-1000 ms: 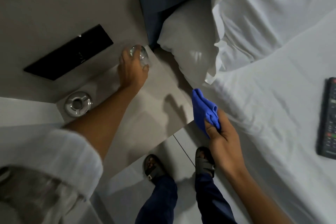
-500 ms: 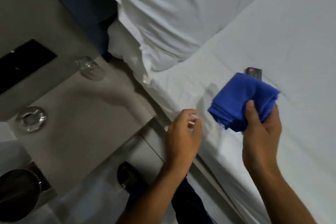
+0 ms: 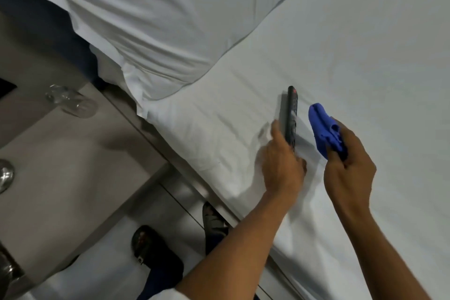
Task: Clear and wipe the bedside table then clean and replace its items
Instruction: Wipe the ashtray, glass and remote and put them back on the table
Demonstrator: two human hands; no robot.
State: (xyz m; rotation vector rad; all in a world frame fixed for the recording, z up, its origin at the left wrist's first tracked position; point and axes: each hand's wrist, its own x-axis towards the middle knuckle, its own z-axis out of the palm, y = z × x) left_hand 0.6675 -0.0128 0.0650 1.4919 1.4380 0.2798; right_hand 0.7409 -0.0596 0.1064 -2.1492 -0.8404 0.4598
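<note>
over the white bed (image 3: 365, 56), the left hand (image 3: 283, 165) holds the black remote (image 3: 290, 117) up on its edge, fingers curled tight around its lower end. just beside it, not touching, the right hand (image 3: 348, 173) squeezes the folded blue cloth (image 3: 321, 129). i think the remote is about to get wiped, then it must go back on the bedside table (image 3: 73, 165). the clear glass (image 3: 70, 102) already stands on the table near the pillow (image 3: 158, 19), so some things look done. a shiny round thing (image 3: 4, 175) is cut off at the left edge, and i cannot tell what it is. most of the remote's buttons are turned away.
</note>
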